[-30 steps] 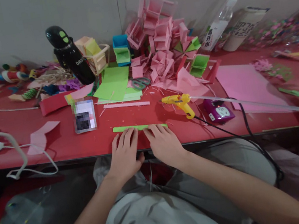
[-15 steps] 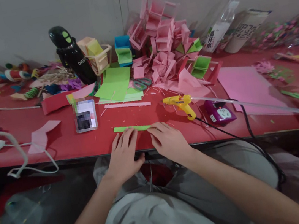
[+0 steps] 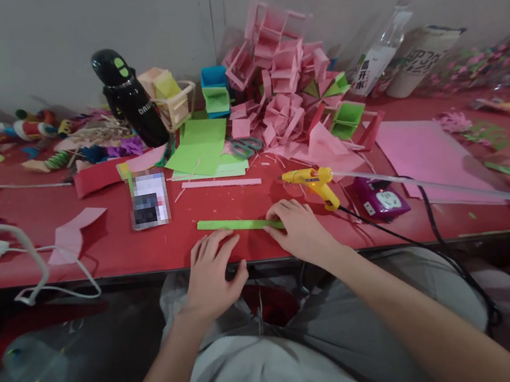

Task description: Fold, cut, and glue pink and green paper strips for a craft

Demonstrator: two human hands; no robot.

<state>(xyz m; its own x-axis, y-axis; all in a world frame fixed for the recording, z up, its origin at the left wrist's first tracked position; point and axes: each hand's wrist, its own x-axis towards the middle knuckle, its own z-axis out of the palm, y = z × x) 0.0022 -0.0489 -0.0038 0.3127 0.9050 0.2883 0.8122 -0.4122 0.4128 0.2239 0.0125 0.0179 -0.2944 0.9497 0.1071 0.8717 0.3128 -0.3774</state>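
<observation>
A narrow green paper strip (image 3: 241, 224) lies crosswise near the front edge of the red table (image 3: 111, 246). My left hand (image 3: 213, 274) rests at the edge just below the strip's left half, fingers apart and nothing held. At the strip's right end, my right hand (image 3: 302, 232) has its thumb and fingers closed on the strip. Beyond the strip lies a thin pink strip (image 3: 221, 184). A yellow glue gun (image 3: 313, 184) with a long clear stick sits to the right of it, beside a purple power socket (image 3: 382, 198).
Pink paper boxes (image 3: 281, 61) are heaped at the back near scissors (image 3: 247, 146) and green sheets (image 3: 200, 144). A black bottle (image 3: 133, 100) stands left of them. A phone (image 3: 149, 200) lies at centre left. Pink card (image 3: 432, 160) lies right. A person's blurred part shows at the right edge.
My right hand has moved right along the green strip, uncovering more of it. My left hand has drawn slightly back from it. The view has shifted a little.
</observation>
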